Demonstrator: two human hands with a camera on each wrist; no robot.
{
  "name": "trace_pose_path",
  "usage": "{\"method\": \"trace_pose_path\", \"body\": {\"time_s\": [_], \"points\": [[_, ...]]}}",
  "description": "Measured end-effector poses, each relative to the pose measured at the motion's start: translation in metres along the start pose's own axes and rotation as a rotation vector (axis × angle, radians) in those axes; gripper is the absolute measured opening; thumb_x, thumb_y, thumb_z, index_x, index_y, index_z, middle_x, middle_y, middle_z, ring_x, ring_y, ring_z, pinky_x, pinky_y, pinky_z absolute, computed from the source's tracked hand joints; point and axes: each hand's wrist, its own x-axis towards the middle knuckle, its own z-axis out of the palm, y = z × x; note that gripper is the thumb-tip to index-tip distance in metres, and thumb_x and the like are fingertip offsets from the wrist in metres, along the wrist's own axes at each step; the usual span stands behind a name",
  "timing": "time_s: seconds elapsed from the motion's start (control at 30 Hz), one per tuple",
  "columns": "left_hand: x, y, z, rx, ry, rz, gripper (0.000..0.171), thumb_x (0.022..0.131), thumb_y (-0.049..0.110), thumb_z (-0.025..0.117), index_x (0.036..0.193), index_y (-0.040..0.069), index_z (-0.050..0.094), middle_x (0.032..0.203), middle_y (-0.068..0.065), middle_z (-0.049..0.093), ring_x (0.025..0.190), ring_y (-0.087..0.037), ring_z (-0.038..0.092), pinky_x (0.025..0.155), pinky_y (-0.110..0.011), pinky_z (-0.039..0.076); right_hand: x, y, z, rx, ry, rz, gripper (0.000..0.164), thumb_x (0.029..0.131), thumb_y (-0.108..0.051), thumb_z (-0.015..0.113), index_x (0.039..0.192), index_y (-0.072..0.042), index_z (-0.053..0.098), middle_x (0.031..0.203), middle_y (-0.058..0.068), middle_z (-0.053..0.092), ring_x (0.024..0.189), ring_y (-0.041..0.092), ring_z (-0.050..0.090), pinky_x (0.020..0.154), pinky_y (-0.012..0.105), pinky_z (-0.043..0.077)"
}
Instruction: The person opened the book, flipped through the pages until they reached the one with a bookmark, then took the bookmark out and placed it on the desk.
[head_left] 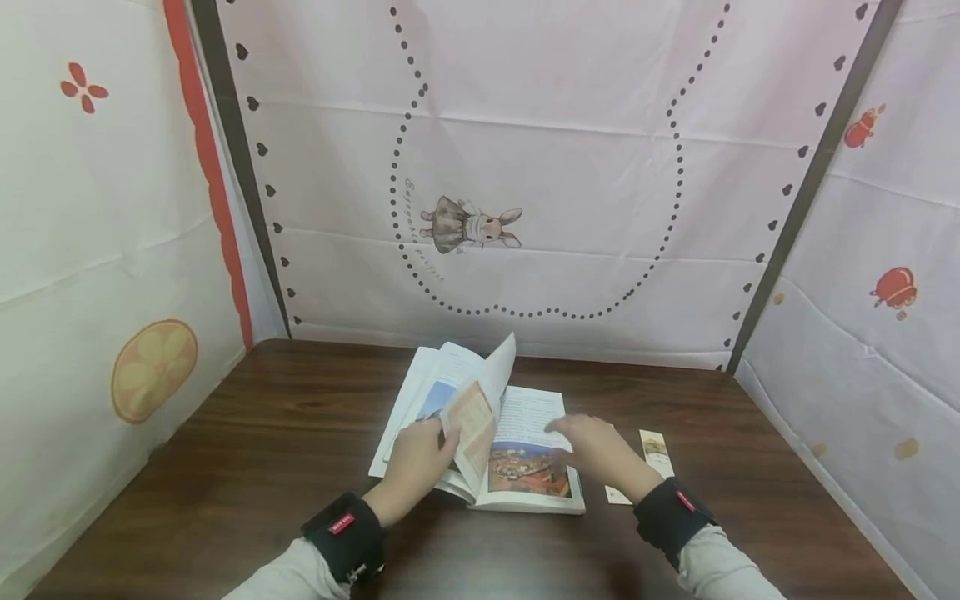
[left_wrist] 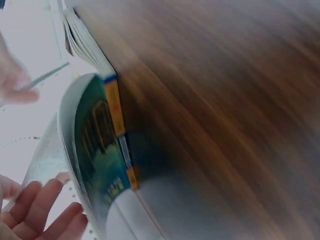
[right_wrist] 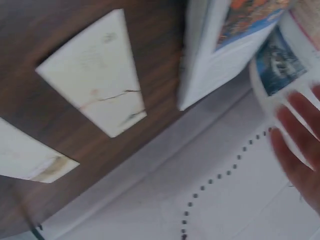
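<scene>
now leafing through the book (head_left: 487,429), by the look of it, at the lower middle of the head frame, having it spread open on the table (head_left: 225,467).

curling the left hand (head_left: 415,454) around the edge of the left pages (head_left: 408,387), just left of centre; apparently gripping there with bent fingers, setting the thumb close beside the raised pages (head_left: 474,414), not quite making out how many sheets in the pinch. glimpsing the green cover (left_wrist: 95,135) in the left wrist frame, bowing up off the wood left of centre.

holding the right hand (head_left: 600,446) over the right page (head_left: 530,417), right of centre, with loosely spread fingers and nothing in their grasp. seemingly hovering near the photo (head_left: 528,471) at the lower edge, but not telling contact for certain. finding those same fingers fanned out at the right edge of the right wrist frame, well apart from the cards.

spotting one card (head_left: 618,496) partly behind the right hand, and a second card (head_left: 657,452) just right of it, touching neither.

judging it mid-turn, probably calling next for laying the raised pages flat to one side, likely the left, easing off with the left thumb and smoothing with the right fingertips. needing a light touch here, risking a crease or several sheets flopping over together.
</scene>
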Motion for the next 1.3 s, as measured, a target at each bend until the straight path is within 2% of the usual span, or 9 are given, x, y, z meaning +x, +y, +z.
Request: {"method": "trace_pose_path", "body": {"time_s": [0.13,0.27,0.37,0.47,0.6,0.73,0.87,1.1,1.3], "points": [[-0.002,-0.008,-0.004,0.019,0.032,0.044,0.018,0.080,0.010,0.063,0.065,0.006,0.055,0.049,0.004,0.040,0.045,-0.007,0.033,0.043,-0.019,0.024,-0.014,0.009,0.006,0.062,-0.222,0.001,0.049,0.078,-0.026,0.075,0.118,-0.001,0.061,0.115,0.014,0.066,0.105,0.030,0.063,0.088,0.044,0.051],[-0.006,-0.015,-0.004,0.095,0.056,0.117,0.015,0.070,0.000,0.068,0.079,0.004,0.056,0.065,-0.001,0.049,0.056,-0.012,0.044,0.049,-0.022,0.037,-0.022,0.010,0.010,0.106,-0.344,0.011,0.072,0.073,-0.033,0.077,0.131,0.000,0.051,0.133,0.020,0.055,0.119,0.035,0.055,0.096,0.048,0.045],[-0.009,-0.019,-0.002,0.186,0.066,0.151,0.037,0.066,-0.003,0.071,0.100,0.002,0.057,0.104,-0.018,0.057,0.096,-0.031,0.056,0.081,-0.039,0.051,-0.023,0.010,0.013,0.086,-0.359,0.012,0.076,0.071,-0.035,0.078,0.133,-0.002,0.050,0.136,0.021,0.051,0.121,0.036,0.054,0.097,0.049,0.045],[-0.011,-0.020,0.001,0.266,0.053,0.190,0.058,0.069,-0.001,0.072,0.124,0.010,0.054,0.144,-0.025,0.033,0.133,-0.049,0.028,0.103,-0.067,0.028,-0.022,0.009,0.015,0.058,-0.353,0.002,0.075,0.070,-0.035,0.079,0.132,-0.002,0.052,0.135,0.021,0.053,0.119,0.034,0.055,0.096,0.048,0.046],[-0.012,-0.019,0.004,0.305,-0.064,0.369,0.059,0.079,0.002,0.065,0.132,0.025,0.053,0.152,-0.017,0.029,0.138,-0.049,0.020,0.104,-0.071,0.019,-0.021,0.011,0.016,0.056,-0.367,-0.008,0.072,0.072,-0.035,0.078,0.131,-0.003,0.053,0.133,0.020,0.055,0.118,0.033,0.056,0.096,0.047,0.046],[-0.014,-0.015,0.003,0.285,-0.361,0.554,0.061,0.077,-0.007,0.058,0.129,0.024,0.058,0.147,-0.011,0.041,0.138,-0.039,0.031,0.107,-0.064,0.025,-0.022,0.013,0.014,0.065,-0.367,-0.024,0.070,0.072,-0.036,0.077,0.130,-0.003,0.054,0.131,0.019,0.056,0.116,0.032,0.058,0.095,0.046,0.047],[-0.016,-0.009,-0.002,0.291,-0.514,0.535,0.052,0.079,-0.004,0.060,0.124,0.022,0.062,0.142,-0.008,0.049,0.135,-0.032,0.040,0.105,-0.059,0.034,-0.021,0.013,0.013,0.070,-0.360,-0.012,0.067,0.073,-0.035,0.077,0.129,-0.004,0.056,0.129,0.018,0.058,0.116,0.032,0.058,0.095,0.046,0.047],[-0.015,-0.007,-0.004,0.223,-0.470,0.460,0.036,0.082,0.005,0.061,0.115,0.016,0.067,0.133,-0.011,0.057,0.125,-0.036,0.051,0.092,-0.060,0.045,-0.020,0.020,0.009,0.087,-0.328,-0.086,0.053,0.077,-0.034,0.073,0.122,-0.006,0.062,0.122,0.012,0.064,0.109,0.028,0.062,0.091,0.041,0.050],[-0.017,-0.004,0.000,0.192,-0.464,0.432,0.033,0.081,0.007,0.062,0.112,0.015,0.069,0.128,-0.011,0.061,0.122,-0.036,0.054,0.091,-0.061,0.045,-0.019,0.020,0.009,0.115,-0.263,-0.146,0.021,0.083,-0.021,0.069,0.101,-0.011,0.072,0.096,-0.001,0.073,0.088,0.013,0.068,0.076,0.028,0.054]]}}
